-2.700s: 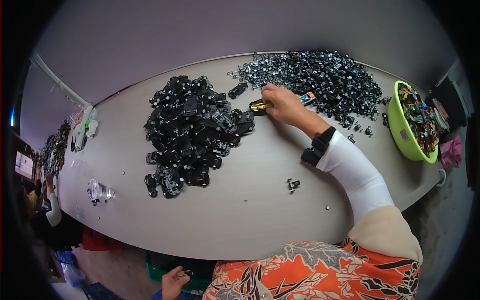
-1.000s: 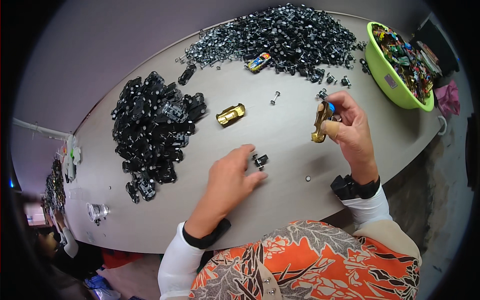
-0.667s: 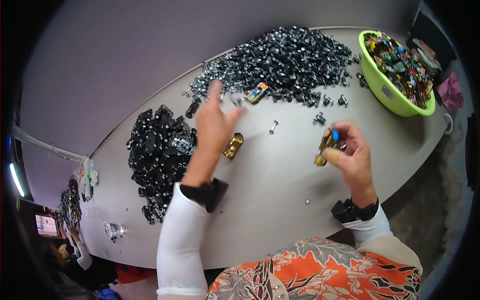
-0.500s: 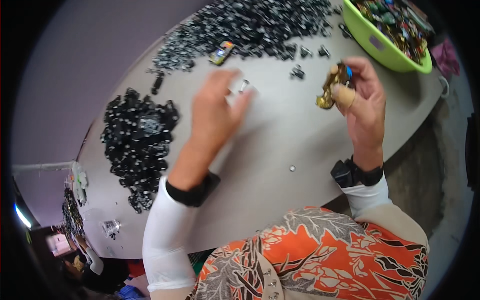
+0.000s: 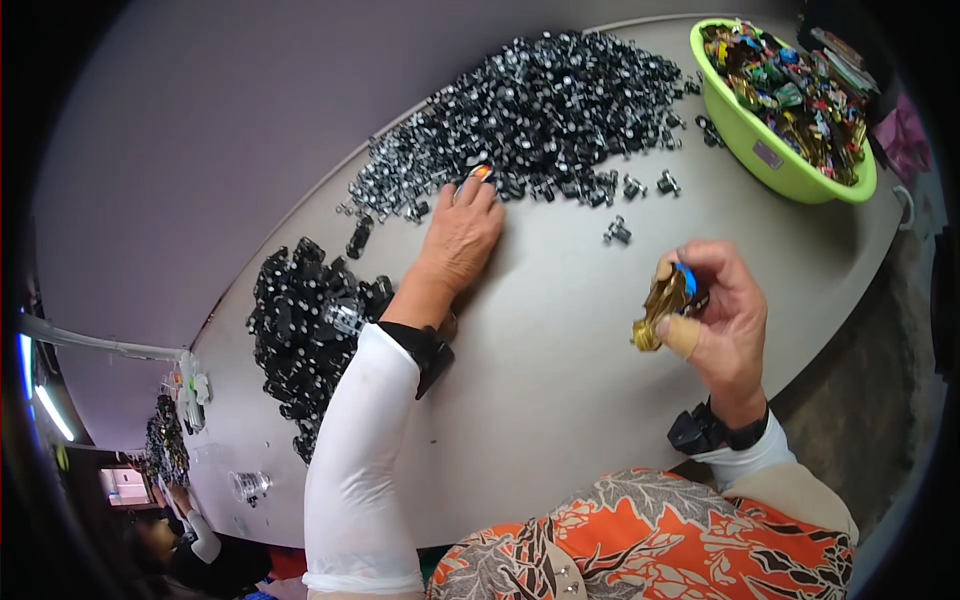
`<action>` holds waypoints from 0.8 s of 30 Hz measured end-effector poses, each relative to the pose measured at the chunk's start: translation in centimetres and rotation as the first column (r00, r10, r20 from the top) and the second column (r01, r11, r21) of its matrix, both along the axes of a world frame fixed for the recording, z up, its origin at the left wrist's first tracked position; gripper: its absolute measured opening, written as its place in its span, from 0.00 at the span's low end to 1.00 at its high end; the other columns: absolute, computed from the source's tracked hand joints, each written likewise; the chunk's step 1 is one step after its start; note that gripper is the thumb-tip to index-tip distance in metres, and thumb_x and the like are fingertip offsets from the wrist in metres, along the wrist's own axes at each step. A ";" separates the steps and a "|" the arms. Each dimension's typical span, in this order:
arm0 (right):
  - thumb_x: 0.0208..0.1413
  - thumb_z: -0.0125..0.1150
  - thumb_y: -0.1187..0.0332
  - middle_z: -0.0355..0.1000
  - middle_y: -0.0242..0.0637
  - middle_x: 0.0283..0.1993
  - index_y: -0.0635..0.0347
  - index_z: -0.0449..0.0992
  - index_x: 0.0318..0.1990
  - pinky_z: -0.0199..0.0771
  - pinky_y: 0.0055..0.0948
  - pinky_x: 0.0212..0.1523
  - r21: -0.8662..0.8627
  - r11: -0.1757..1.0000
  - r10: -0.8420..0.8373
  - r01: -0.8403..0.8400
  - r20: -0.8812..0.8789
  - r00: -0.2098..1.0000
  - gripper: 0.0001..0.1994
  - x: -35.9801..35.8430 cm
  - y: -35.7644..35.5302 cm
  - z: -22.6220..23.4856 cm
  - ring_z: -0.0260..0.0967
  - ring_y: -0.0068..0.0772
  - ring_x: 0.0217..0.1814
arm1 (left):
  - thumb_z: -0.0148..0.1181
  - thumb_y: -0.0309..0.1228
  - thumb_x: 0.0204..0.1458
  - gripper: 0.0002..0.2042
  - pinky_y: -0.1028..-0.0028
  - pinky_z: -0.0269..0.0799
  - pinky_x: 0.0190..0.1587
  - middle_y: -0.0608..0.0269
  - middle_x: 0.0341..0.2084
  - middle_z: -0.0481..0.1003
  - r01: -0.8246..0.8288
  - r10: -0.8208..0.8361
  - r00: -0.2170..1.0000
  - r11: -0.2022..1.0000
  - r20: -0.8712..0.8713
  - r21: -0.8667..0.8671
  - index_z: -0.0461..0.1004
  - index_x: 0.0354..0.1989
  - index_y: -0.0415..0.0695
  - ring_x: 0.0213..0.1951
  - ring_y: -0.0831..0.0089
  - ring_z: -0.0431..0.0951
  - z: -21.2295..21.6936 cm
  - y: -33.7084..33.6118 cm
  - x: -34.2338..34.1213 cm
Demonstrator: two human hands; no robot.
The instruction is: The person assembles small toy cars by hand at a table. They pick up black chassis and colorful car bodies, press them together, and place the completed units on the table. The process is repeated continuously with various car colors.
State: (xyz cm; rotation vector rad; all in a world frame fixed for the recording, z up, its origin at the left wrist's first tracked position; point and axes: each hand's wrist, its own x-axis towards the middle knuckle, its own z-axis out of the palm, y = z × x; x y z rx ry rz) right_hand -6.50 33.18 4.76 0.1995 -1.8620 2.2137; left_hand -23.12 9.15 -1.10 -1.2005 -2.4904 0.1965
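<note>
My left hand (image 5: 463,235) reaches to the near edge of a heap of small black chassis pieces with silvery wheels (image 5: 560,110). Its fingers close over a toy car (image 5: 482,173); only a red and yellow bit shows past the fingertips, and the thumb is hidden. Off to the right, above the table, my right hand (image 5: 730,320) grips a shiny gold toy car body (image 5: 660,305) with a blue part. A tan plaster wraps its thumb. Below the left wrist lies a second pile, of larger black pieces (image 5: 295,330).
A lime-green basin (image 5: 745,140) full of colourful shiny pieces stands at the far right. Loose wheeled pieces (image 5: 618,231) lie between it and my hands. A clear cup (image 5: 248,487) sits at the lower left. Another person (image 5: 190,545) works beside a further pile there.
My left hand has gone from open over the table to the toy car by the heap. The right hand still holds the gold toy car body. The whole view has shifted.
</note>
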 end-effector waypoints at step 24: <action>0.38 0.64 0.78 0.63 0.25 0.27 0.61 0.67 0.38 0.56 0.12 0.22 0.141 0.946 0.247 -0.293 0.275 0.929 0.17 -0.6 -1.5 -1.1 0.56 0.10 0.24 | 0.59 0.26 0.42 0.06 0.76 0.70 0.28 0.61 0.19 0.76 -0.728 0.218 0.582 0.569 0.783 0.383 0.78 0.26 0.36 0.23 0.78 0.74 4.8 -3.1 4.7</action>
